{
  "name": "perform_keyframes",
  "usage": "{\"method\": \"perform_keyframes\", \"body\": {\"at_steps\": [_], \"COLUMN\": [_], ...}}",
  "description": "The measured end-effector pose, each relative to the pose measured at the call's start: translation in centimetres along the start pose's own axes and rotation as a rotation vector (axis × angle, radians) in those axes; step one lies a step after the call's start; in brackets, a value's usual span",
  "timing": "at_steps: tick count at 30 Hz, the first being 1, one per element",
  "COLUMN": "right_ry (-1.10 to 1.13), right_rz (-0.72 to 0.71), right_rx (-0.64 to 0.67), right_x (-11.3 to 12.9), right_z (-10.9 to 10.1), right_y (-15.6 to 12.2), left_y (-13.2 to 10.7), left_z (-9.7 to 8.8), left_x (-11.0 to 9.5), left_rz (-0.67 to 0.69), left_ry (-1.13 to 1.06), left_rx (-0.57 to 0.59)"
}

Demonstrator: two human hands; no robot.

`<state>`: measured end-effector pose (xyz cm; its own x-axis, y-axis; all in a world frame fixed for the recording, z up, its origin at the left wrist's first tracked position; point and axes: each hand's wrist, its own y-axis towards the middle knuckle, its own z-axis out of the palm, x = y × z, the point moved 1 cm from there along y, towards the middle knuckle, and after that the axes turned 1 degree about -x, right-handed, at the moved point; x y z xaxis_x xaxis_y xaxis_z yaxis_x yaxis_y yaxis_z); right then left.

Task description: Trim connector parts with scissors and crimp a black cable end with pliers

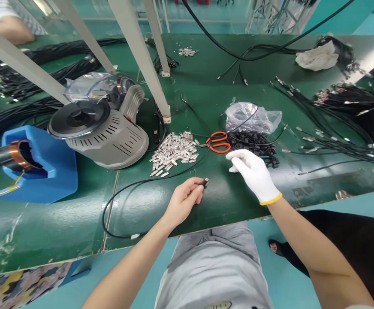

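Left hand (184, 198) is bare and sits just below centre frame, thumb and fingers pinched on a small black plug (204, 182) with its metal tip poking out to the right. So yeah, the plug's up in the fingers, over the near part of the green bench (227, 204). A black cable (122, 192) loops round to the left of that hand and runs under the wrist; can't tell if it joins the plug.

Right hand (251, 172) has a white glove with a yellow cuff, right of centre. Fingers are loosely bent, about half open, and I can't see anything in them. It's right by a heap of black bits (254, 143), with a clear plastic bag (253, 116) just behind.

Orange-handled scissors (210, 140) lie between that heap and a pile of silver bits (175, 152) in the middle. Left side has a grey machine (116, 139) with a black lid, then a blue tape dispenser (58, 169). Loads of cables (338, 146) on the right edge. Somebody else's arm (15, 30) rests at upper left, and a person in black (344, 253) is at lower right.
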<state>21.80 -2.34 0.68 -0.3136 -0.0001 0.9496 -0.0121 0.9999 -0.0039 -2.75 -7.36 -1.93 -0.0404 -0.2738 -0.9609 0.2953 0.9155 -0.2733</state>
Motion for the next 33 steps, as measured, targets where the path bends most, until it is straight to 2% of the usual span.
{"method": "perform_keyframes", "body": {"at_steps": [3,7,12,15,18,22,25,28,33], "right_ry": [-0.021,-0.112,-0.366,-0.497,-0.572,-0.596,-0.591,-0.577,-0.514], "right_rz": [-0.037,-0.138,-0.327,-0.382,-0.385,-0.378,-0.403,-0.431,-0.472], "right_rx": [-0.025,0.037,0.171,0.181,0.094,-0.079,-0.16,-0.217,-0.27], "right_x": [-0.4,-0.5,1.0,1.9,2.1,1.4,0.1,-1.4,-3.1], "right_z": [0.0,0.5,2.0,2.2,0.9,-2.9,-5.0,-5.7,-5.7], "right_y": [-0.3,-0.8,-1.7,-1.5,-0.2,1.9,3.2,3.9,4.0], "left_y": [-0.1,-0.1,-0.2,-0.1,0.2,0.4,0.4,0.4,0.6], "left_z": [0.1,0.1,0.1,0.1,0.1,0.2,0.3,0.2,0.0], "left_x": [-0.3,-0.5,-0.2,0.1,0.2,-0.1,-0.3,-0.1,0.5], "left_rz": [0.009,0.037,0.051,0.044,0.037,0.041,0.048,0.026,-0.019], "left_ry": [0.016,0.053,0.079,0.115,0.157,0.213,0.226,0.234,0.225], "left_rx": [-0.003,-0.005,0.012,0.01,-0.001,-0.015,-0.04,-0.058,-0.085]}}
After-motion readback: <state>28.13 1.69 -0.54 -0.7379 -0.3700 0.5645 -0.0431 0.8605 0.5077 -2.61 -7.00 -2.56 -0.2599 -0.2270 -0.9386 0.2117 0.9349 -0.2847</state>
